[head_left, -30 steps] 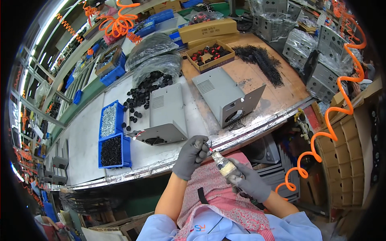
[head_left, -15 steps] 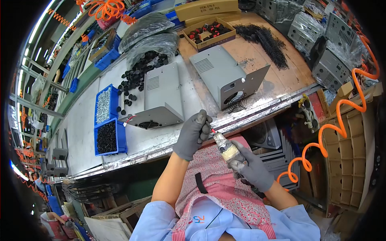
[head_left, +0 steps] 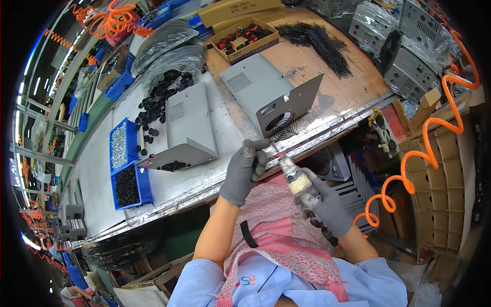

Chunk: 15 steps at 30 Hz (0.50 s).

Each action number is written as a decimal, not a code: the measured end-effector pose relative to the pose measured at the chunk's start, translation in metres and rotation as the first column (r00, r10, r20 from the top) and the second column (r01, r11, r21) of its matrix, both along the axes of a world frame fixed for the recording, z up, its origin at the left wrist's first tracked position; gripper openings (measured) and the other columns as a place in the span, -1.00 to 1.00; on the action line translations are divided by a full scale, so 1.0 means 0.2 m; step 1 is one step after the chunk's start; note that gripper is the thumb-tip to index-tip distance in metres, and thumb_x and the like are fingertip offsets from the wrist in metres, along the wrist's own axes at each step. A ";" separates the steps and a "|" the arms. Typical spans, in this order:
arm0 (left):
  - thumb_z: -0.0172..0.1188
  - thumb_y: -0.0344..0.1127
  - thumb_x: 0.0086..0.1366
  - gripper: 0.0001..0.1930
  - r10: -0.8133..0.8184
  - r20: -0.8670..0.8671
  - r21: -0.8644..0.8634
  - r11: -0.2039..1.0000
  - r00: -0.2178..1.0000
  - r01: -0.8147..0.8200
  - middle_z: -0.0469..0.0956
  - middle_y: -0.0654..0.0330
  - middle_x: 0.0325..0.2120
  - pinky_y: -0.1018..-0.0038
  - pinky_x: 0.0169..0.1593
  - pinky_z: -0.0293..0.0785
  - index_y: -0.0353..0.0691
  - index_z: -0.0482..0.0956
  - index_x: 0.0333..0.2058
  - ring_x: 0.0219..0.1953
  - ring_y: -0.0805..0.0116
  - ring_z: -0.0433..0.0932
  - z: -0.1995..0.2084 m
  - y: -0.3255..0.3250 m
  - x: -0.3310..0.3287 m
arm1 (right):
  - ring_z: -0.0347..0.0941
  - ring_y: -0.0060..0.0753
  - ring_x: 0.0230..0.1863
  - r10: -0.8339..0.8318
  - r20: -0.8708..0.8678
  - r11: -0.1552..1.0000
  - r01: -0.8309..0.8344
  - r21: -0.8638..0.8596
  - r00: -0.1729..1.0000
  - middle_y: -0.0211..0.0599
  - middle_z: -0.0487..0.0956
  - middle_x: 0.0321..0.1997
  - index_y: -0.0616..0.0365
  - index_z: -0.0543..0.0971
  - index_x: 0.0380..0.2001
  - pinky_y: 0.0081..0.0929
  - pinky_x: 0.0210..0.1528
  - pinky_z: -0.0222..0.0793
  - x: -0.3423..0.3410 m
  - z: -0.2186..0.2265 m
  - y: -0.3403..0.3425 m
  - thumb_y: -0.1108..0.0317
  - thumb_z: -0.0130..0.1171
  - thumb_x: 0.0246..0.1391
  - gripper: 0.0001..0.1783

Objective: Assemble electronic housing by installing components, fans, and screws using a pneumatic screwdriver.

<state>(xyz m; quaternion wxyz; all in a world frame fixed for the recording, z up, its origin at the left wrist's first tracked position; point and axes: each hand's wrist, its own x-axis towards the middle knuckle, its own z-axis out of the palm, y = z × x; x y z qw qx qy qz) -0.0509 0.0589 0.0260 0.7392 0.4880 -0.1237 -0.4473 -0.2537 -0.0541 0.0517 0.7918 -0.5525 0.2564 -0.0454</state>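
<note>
My right hand (head_left: 330, 210), in a grey glove, is closed round a pneumatic screwdriver (head_left: 299, 184) with worn tape on its body. The red-collared bit points up and away from me. Beside the bit, the gloved fingers of my left hand (head_left: 243, 171) are pinched together; whatever they hold is too small to make out. Just beyond them, a round black wire fan guard (head_left: 284, 128) lies against the end panel of the right grey metal housing (head_left: 253, 79). A second grey housing (head_left: 188, 120) stands to the left, with a fan opening in its front.
Blue bins hold silver screws (head_left: 118, 146) and black screws (head_left: 126, 187) at the left. Black round caps (head_left: 156, 102) lie loose behind them. At the back are a carton of red-and-black parts (head_left: 245, 38) and piled wire guards (head_left: 327, 48). An orange coiled hose (head_left: 404, 174) hangs at the right.
The view has shifted, so the bench sits further left. Both hands and the screwdriver have moved closer to the right housing's fan guard. Each hand keeps its grip.
</note>
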 end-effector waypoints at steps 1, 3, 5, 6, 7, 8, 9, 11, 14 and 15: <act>0.10 0.12 0.27 -0.39 0.016 -0.019 0.004 1.000 1.000 -0.016 0.34 0.38 -0.59 0.73 -0.62 0.04 -0.36 0.41 0.02 -0.63 0.68 0.18 -0.01 0.00 0.01 | 0.39 -0.67 -0.46 -0.046 -0.018 0.999 0.046 -0.003 0.999 -0.33 0.49 -0.29 0.14 0.18 0.29 -0.64 -0.41 0.40 0.00 0.01 -0.02 0.38 0.07 0.10 -0.33; 0.12 0.01 0.30 -0.50 0.013 0.278 0.156 0.986 0.961 -0.058 0.45 0.33 -0.53 0.70 -0.51 0.22 -0.36 0.49 -0.04 -0.55 0.64 0.30 -0.01 0.01 0.03 | 0.38 -0.68 -0.42 -0.119 0.009 0.988 0.119 -0.103 0.993 -0.34 0.49 -0.25 0.13 0.19 0.29 -0.67 -0.40 0.38 -0.02 -0.06 -0.07 0.38 0.06 0.10 -0.34; 0.13 -0.08 0.32 -0.57 0.006 0.485 0.325 0.927 0.874 -0.187 0.50 0.28 -0.49 0.68 -0.48 0.24 -0.39 0.51 -0.08 -0.55 0.64 0.31 0.00 -0.03 0.02 | 0.38 -0.70 -0.39 -0.165 -0.026 0.983 0.163 -0.085 0.986 -0.33 0.49 -0.21 0.15 0.19 0.29 -0.68 -0.39 0.38 0.00 -0.06 -0.12 0.36 0.07 0.10 -0.33; 0.13 -0.13 0.31 -0.61 -0.008 0.548 0.331 0.920 0.836 -0.208 0.53 0.27 -0.45 0.66 -0.43 0.29 -0.38 0.54 -0.11 -0.51 0.61 0.35 -0.01 -0.04 0.02 | 0.38 -0.70 -0.36 -0.167 -0.025 0.975 0.161 -0.150 0.986 -0.32 0.49 -0.19 0.16 0.19 0.29 -0.69 -0.38 0.37 0.00 -0.10 -0.15 0.34 0.07 0.09 -0.32; 0.14 -0.17 0.30 -0.65 -0.024 0.608 0.335 0.914 0.793 -0.230 0.55 0.25 -0.42 0.64 -0.37 0.34 -0.37 0.56 -0.13 -0.47 0.59 0.40 -0.03 -0.04 0.01 | 0.38 -0.70 -0.35 -0.175 -0.025 0.974 0.170 -0.150 0.984 -0.33 0.48 -0.19 0.17 0.18 0.29 -0.69 -0.37 0.37 0.00 -0.12 -0.17 0.33 0.07 0.08 -0.31; 0.14 -0.21 0.30 -0.69 -0.040 0.665 0.338 0.907 0.746 -0.253 0.58 0.24 -0.38 0.62 -0.32 0.39 -0.36 0.58 -0.15 -0.43 0.57 0.45 -0.04 -0.05 0.01 | 0.38 -0.70 -0.34 -0.184 -0.025 0.973 0.178 -0.149 0.983 -0.33 0.48 -0.18 0.18 0.18 0.29 -0.69 -0.36 0.37 0.00 -0.13 -0.18 0.33 0.07 0.08 -0.31; 0.14 -0.21 0.29 -0.69 -0.079 0.666 0.387 0.887 0.742 -0.254 0.59 0.23 -0.38 0.61 -0.28 0.41 -0.36 0.58 -0.15 -0.41 0.55 0.47 -0.04 -0.06 0.01 | 0.38 -0.70 -0.34 -0.190 -0.026 0.972 0.185 -0.145 0.981 -0.33 0.48 -0.18 0.19 0.18 0.29 -0.69 -0.35 0.37 0.01 -0.14 -0.19 0.32 0.07 0.08 -0.30; 0.15 -0.22 0.28 -0.69 -0.157 0.662 0.482 0.838 0.733 -0.256 0.60 0.22 -0.38 0.57 -0.20 0.44 -0.36 0.58 -0.15 -0.37 0.51 0.51 -0.03 -0.10 0.00 | 0.39 -0.68 -0.33 -0.190 0.003 0.972 0.188 -0.142 0.982 -0.34 0.48 -0.19 0.19 0.17 0.30 -0.68 -0.33 0.37 0.01 -0.17 -0.21 0.34 0.06 0.08 -0.30; 0.18 -0.21 0.25 -0.67 -0.203 0.669 0.505 0.830 0.715 -0.238 0.61 0.21 -0.42 0.58 -0.24 0.43 -0.37 0.58 -0.15 -0.41 0.51 0.51 -0.10 -0.12 0.01 | 0.39 -0.66 -0.30 -0.178 -0.043 0.981 0.173 -0.092 0.983 -0.35 0.48 -0.20 0.20 0.16 0.30 -0.66 -0.28 0.37 0.05 -0.11 -0.21 0.36 0.05 0.08 -0.30; 0.18 -0.21 0.23 -0.67 -0.231 0.689 0.521 0.816 0.687 -0.248 0.61 0.19 -0.44 0.57 -0.26 0.43 -0.37 0.58 -0.16 -0.42 0.51 0.51 -0.09 -0.15 0.01 | 0.39 -0.65 -0.29 -0.175 -0.073 0.983 0.170 -0.069 0.982 -0.35 0.48 -0.20 0.21 0.16 0.30 -0.66 -0.26 0.37 0.06 -0.09 -0.22 0.37 0.05 0.08 -0.30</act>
